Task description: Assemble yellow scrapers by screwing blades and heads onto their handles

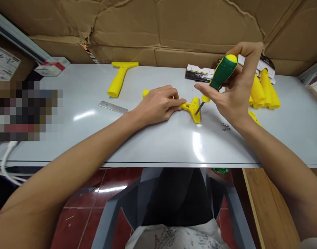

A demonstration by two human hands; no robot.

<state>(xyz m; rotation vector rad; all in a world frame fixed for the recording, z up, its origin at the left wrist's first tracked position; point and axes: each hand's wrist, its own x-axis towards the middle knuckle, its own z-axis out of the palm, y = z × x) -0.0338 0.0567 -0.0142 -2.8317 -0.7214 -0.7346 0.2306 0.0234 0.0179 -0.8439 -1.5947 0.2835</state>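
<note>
A yellow scraper (194,110) lies flat on the grey-white table, its blade edge facing right. My left hand (161,103) is closed round its handle and presses it to the tabletop. In my right hand (237,91) is a green and yellow screwdriver (223,72), tilted, with fingers wrapped about the grip. The screwdriver's tip meets the scraper's head near the blade; whether a screw sits under it I cannot make out. Several small screws (225,127) lie just right of the scraper. Left of my left hand rests a loose metal blade (113,107).
Another yellow scraper handle (119,77) lies at the back left. Several yellow handles (267,90) are grouped behind my right hand, near black and white boxes (199,73). A small white and red box (52,66) stands at the far left. Cardboard (127,27) walls the back.
</note>
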